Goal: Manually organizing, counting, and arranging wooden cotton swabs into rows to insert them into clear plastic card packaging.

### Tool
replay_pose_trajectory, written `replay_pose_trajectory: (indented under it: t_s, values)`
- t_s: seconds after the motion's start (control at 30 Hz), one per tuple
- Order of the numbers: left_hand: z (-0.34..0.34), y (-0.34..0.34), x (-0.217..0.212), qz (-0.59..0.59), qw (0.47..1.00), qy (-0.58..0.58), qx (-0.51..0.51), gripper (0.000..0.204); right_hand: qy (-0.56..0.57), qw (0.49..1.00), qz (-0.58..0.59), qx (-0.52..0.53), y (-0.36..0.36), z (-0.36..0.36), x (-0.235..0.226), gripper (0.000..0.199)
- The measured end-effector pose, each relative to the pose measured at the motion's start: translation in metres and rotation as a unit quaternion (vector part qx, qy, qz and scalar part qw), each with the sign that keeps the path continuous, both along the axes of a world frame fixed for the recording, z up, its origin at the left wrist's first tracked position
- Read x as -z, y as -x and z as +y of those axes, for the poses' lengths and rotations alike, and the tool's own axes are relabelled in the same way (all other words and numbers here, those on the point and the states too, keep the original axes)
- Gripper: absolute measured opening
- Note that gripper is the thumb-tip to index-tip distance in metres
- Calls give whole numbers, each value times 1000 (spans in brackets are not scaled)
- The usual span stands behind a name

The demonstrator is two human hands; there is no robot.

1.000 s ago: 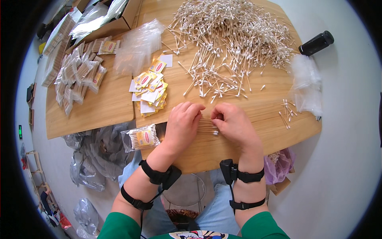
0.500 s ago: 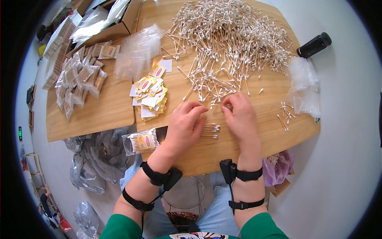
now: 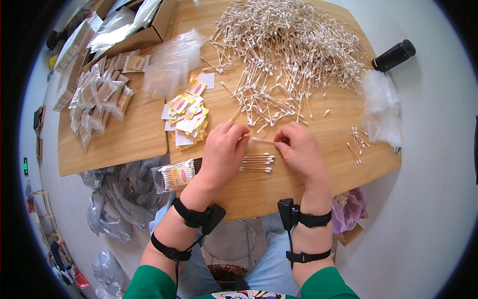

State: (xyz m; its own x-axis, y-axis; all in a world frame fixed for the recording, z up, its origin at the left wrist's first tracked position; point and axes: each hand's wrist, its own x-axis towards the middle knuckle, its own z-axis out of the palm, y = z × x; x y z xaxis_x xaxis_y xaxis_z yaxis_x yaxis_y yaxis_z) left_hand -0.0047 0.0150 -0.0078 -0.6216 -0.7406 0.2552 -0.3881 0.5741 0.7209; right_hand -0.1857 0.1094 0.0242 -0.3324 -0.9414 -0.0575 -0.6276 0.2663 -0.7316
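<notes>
Neatly stacked at the desk's (image 3: 124, 144) left, filled packets (image 3: 97, 102) lie clear of the work. Label cards (image 3: 186, 117) wait within reach. The left hand (image 3: 221, 154) and right hand (image 3: 298, 152) each pinch an end of one cotton swab (image 3: 261, 141), above a small aligned bundle (image 3: 256, 163), the loose heap (image 3: 289, 55) beyond.

Small packing workshop: wooden table (image 3: 308, 189) heaped with loose cotton swabs (image 3: 294, 45); left of the heap, label cards (image 3: 188, 117), filled packets (image 3: 97, 102), clear bags (image 3: 172, 62).
</notes>
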Motion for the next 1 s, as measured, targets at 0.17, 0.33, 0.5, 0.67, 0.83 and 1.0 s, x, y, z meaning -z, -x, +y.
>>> replay_pose_trajectory:
  t_s: [0.17,0.33,0.5,0.67,0.83,1.0]
  values:
    - [4,17,-2,52,995,91,0,12,-55,993,-40,-92,-9,-4,-2,6]
    - [0,24,1,22,997,78,-11,10,67,994,-36,75,-13,-10,0,11]
    - [-3,19,3,-1,998,70,-9,7,107,993,-5,49,-8,-11,17,10]
    - [-10,-6,-3,-15,998,57,37,7,94,991,9,97,9,-3,14,11]
    - [-6,-18,-15,-20,997,30,73,6,89,979,-54,178,17,1,15,4]
    - [0,-15,-14,7,995,35,91,10,141,941,-214,221,19,4,1,3]
